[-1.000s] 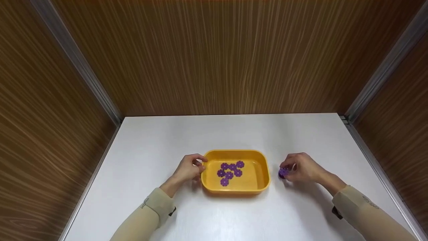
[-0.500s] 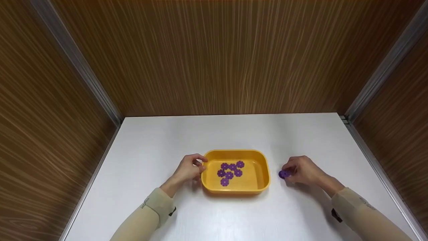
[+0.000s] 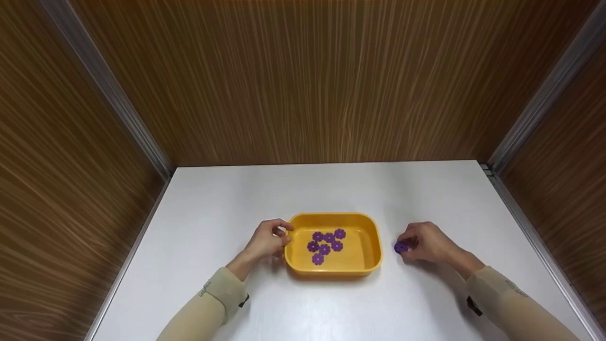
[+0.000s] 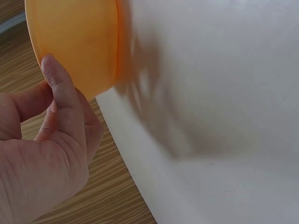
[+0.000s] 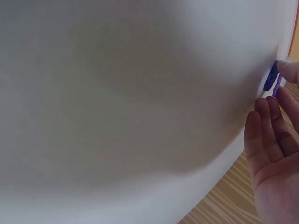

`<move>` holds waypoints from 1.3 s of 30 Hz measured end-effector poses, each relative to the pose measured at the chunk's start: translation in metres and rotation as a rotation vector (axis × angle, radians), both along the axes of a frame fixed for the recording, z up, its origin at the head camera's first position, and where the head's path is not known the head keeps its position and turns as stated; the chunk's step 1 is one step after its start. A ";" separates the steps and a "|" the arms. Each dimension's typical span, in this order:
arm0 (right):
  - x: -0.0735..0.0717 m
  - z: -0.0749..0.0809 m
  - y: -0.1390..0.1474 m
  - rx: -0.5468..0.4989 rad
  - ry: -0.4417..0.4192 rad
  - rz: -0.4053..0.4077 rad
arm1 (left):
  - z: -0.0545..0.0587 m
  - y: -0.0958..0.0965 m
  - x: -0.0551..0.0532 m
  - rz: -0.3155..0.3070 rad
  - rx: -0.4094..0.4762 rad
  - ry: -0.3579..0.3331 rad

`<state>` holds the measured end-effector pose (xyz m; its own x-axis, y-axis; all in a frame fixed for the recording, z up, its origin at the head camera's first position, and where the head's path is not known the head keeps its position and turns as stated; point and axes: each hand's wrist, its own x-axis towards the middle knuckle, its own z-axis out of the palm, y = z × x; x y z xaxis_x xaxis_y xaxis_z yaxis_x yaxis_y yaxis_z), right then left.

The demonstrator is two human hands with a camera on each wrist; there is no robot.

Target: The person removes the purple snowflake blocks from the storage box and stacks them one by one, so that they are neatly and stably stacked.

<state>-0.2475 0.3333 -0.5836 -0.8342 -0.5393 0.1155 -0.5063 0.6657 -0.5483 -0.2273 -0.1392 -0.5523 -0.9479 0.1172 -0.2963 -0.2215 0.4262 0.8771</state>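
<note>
My left hand (image 3: 265, 240) pinches the left rim of a yellow tray (image 3: 331, 272) between thumb and fingers; the left wrist view shows the tray wall (image 4: 74, 42) at those fingertips. Inside the tray lie several purple flower-shaped discs (image 3: 324, 249), grouped left of its middle. To the right of the tray, my right hand (image 3: 428, 242) pinches a purple flower-shaped disc (image 5: 278, 86) between thumb and index finger. Right beside that disc, low at the white table, is a darker purple piece (image 5: 270, 77). The right hand's fingers partly cover both pieces in the head view.
A white table (image 3: 213, 203) carries the tray. Brown wood-patterned panels (image 3: 322, 80) stand behind it and at both sides, with grey metal strips (image 3: 113, 90) at the corners.
My right hand has come slightly down and nearer with its disc, close over the darker piece. The left hand and the tray have stayed in place.
</note>
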 end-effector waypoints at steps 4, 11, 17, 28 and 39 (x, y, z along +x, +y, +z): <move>0.000 -0.001 -0.001 -0.012 0.001 0.002 | 0.000 -0.001 0.001 -0.008 0.026 0.010; 0.000 -0.002 0.000 -0.017 -0.007 0.004 | 0.000 0.000 0.002 -0.019 0.006 0.016; 0.000 -0.004 -0.001 -0.018 -0.004 0.001 | -0.001 -0.001 0.001 -0.014 -0.007 0.007; -0.001 -0.005 0.000 -0.006 -0.031 0.005 | -0.003 -0.001 0.001 -0.009 0.003 0.001; -0.003 -0.005 0.001 -0.005 0.007 0.026 | -0.001 -0.001 0.001 -0.018 -0.001 0.018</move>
